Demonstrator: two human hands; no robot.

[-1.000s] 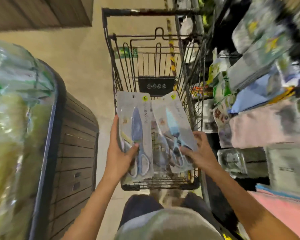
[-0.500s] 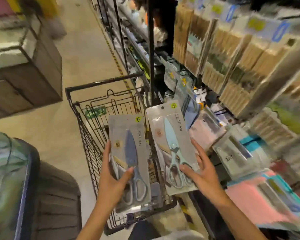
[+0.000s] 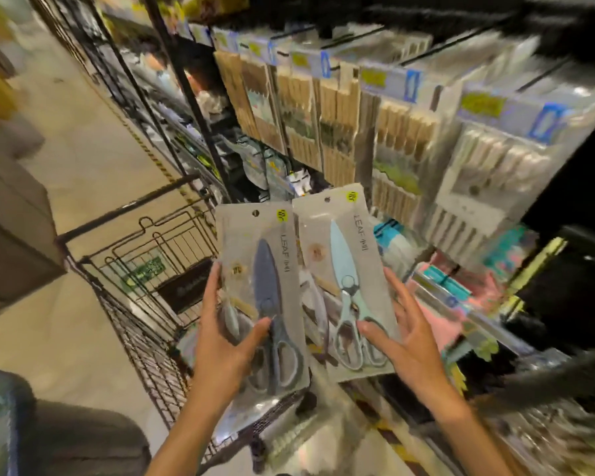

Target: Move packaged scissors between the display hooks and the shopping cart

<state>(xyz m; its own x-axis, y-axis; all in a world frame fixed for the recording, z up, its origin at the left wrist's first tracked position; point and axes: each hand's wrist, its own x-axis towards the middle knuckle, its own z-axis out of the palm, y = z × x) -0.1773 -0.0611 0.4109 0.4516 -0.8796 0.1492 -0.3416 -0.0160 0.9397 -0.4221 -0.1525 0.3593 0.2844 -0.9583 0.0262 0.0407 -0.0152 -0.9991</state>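
Observation:
My left hand (image 3: 225, 345) grips a grey pack of dark blue scissors (image 3: 265, 293), thumb across its front, fingers behind. More packs seem to lie behind it. My right hand (image 3: 404, 341) holds a second pack with light blue scissors (image 3: 346, 280), thumb on the front near the handles. Both packs are upright, side by side, above the near right corner of the black wire shopping cart (image 3: 141, 255). They face the display rack (image 3: 375, 125) of hanging goods on the right.
Wooden utensil packs hang on hooks (image 3: 327, 108) along the rack above the scissors. Pink and teal goods (image 3: 461, 290) lie on a lower shelf to the right. A brown wooden stand (image 3: 14, 235) is at the left across the beige floor aisle.
The view has swung up from the cart toward the rack. Both hands have lifted the two scissor packs out of the cart and up in front of the shelves.

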